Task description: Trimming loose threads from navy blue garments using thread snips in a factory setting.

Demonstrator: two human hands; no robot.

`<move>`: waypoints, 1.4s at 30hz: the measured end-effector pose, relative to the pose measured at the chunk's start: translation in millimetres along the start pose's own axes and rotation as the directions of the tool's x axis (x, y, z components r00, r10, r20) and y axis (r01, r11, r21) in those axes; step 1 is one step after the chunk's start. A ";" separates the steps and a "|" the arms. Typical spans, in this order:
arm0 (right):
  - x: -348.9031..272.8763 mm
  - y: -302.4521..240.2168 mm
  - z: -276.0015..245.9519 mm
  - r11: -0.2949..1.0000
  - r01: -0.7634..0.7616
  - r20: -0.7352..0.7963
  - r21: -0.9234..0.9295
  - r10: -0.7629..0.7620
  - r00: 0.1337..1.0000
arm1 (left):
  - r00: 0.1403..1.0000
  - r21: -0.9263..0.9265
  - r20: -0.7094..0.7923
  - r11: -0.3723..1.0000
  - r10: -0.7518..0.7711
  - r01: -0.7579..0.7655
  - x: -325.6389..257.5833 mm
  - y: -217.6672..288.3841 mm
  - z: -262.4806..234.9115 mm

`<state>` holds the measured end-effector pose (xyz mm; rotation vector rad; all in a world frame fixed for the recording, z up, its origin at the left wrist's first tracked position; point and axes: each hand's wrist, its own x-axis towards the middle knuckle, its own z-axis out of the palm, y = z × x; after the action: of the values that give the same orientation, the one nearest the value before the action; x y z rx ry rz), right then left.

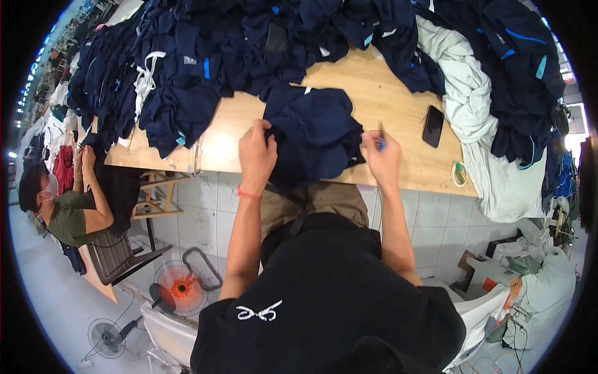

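A dark navy garment lies bunched on the wooden table in front of me, overlapping its near edge. At its left side my left hand is closed, with fingers curled on a fold of the cloth. My right hand is closed at the garment's right edge around a small tool. Blue shows on the tool and a thin dark part points up; motion blur hides its exact kind. Whether the right fingers also pinch cloth, I cannot tell.
Heaps of navy garments cover the table's far side. A black phone and a round tape roll lie at right, beside pale cloth. A masked co-worker sits at left. Fans stand on the floor.
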<state>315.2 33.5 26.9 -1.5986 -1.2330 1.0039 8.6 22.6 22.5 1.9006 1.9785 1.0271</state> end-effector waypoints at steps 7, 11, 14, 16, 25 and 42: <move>-8.0 -26.7 -13.9 0.947 0.189 -0.016 -0.260 -0.200 0.980 | 0.976 -0.101 -0.201 0.990 0.081 -0.103 4.6 46.8 -58.8; -16.9 31.6 45.0 0.959 0.033 0.001 -0.280 -0.034 0.999 | 0.991 0.120 -0.070 0.987 0.118 -0.109 -13.5 23.2 -36.3; -11.1 22.2 30.6 0.991 0.071 -0.162 -0.117 -0.089 0.983 | 0.995 0.140 0.025 0.985 0.093 -0.096 -27.2 28.8 -58.9; -13.5 -64.0 -4.0 0.881 0.407 -0.323 -0.244 -0.469 0.822 | 0.990 -0.026 -0.131 0.999 0.042 -0.045 -17.6 56.0 -101.8; -22.9 -194.7 -120.3 0.633 0.543 -0.381 -0.552 -0.771 0.510 | 0.913 -0.107 -0.346 0.957 0.217 -0.268 59.0 121.5 -141.7; -173.8 -182.4 -293.5 0.666 0.746 -0.712 -0.012 -0.529 0.461 | 0.920 -0.873 0.101 0.477 0.379 -0.101 94.8 205.2 -65.4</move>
<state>505.6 -154.9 305.9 -0.9230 -0.9587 0.0515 118.8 74.6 223.9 1.5785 0.7196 1.3562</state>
